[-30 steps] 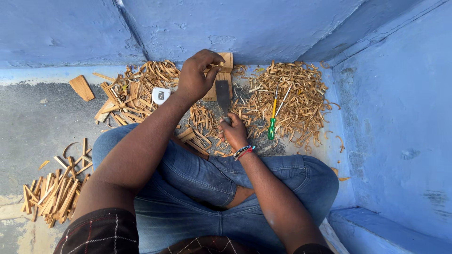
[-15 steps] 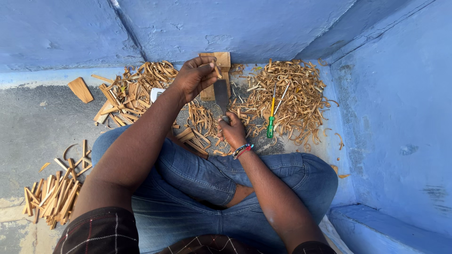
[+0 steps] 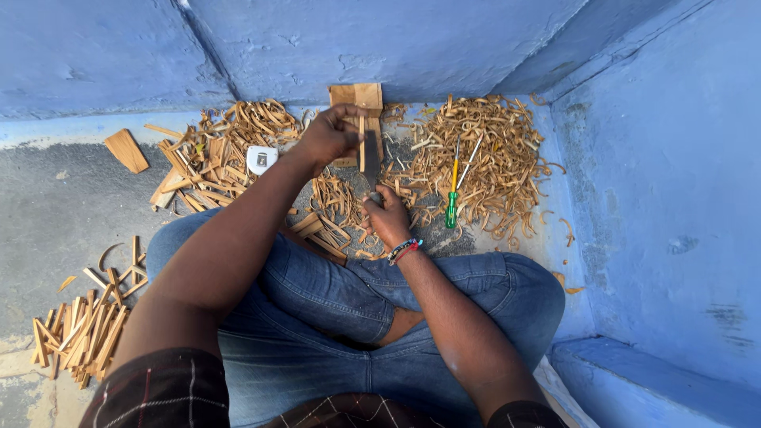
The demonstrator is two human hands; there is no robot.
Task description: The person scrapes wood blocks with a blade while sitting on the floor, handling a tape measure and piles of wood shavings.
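Nearest the camera, the person's checked sleeves and upper arms are cut off by the bottom edge, and crossed legs in blue jeans [image 3: 333,317] fill the lower middle. On the grey floor [image 3: 55,222] at the lower left lies a loose bundle of flat wood sticks [image 3: 79,333], partly cut by the edge.

Further out, the right hand [image 3: 388,218], a beaded band at its wrist, is clenched around the handle of a dark flat blade [image 3: 371,154]; the handle itself is hidden in the fist. The blade stands upright against a thin wood strip [image 3: 362,143], which the left hand [image 3: 329,135] pinches at its top, resting on a small wooden block [image 3: 366,99] set against the wall. How the blade edge meets the strip is hard to make out.

Curly, pale brown shavings [image 3: 491,158] heap to the right, with a green-handled screwdriver [image 3: 451,208] on them. Left of the hands are coarser chips [image 3: 214,154], a small white object [image 3: 260,158] and a flat wood wedge [image 3: 127,150]. Rough blue-painted walls [image 3: 380,40] close the corner.

Since half a second ago the left hand has shifted slightly lower on the strip, and the blade stands straighter.
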